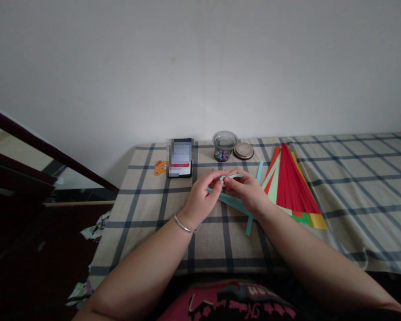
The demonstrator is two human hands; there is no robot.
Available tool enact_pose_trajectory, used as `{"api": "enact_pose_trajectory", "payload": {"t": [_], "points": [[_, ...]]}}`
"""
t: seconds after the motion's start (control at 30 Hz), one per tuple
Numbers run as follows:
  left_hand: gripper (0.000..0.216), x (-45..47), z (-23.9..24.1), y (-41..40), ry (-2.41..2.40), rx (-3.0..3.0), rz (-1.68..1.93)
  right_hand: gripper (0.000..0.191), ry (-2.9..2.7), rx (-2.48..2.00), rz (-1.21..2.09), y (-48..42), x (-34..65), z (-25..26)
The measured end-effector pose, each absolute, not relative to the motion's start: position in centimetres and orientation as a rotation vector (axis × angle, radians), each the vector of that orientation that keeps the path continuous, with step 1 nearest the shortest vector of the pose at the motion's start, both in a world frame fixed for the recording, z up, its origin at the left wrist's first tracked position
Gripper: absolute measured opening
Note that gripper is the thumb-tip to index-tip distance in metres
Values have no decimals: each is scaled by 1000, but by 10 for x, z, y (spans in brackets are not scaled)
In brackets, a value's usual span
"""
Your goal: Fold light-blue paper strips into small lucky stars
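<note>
My left hand and my right hand meet over the table, both closed in a pinch. Between their fingertips they hold a light blue paper strip, bent into a small fold or loop at the fingers. More light blue paper strips lie beneath my hands, one of them crossing the others. To the right of my right hand is a fanned stack of coloured paper strips in red, orange, pale green, green and yellow. A bracelet circles my left wrist.
A checked cloth covers the table, which stands against a white wall. At the back are a phone, an orange cutout, a clear tub with small purple and teal pieces, and its round lid. A dark railing slopes down at left.
</note>
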State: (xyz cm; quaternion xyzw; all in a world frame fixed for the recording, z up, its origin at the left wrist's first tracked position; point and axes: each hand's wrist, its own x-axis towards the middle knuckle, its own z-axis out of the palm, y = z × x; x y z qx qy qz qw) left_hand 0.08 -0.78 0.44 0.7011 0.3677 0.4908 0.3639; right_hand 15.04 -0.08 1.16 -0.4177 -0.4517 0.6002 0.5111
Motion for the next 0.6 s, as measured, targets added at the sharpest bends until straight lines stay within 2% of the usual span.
{"api": "enact_pose_trajectory", "payload": {"t": [0.6], "points": [[25, 5, 2, -5, 865, 1426, 1258, 29, -1044, -995, 1446, 0, 153, 6]]}}
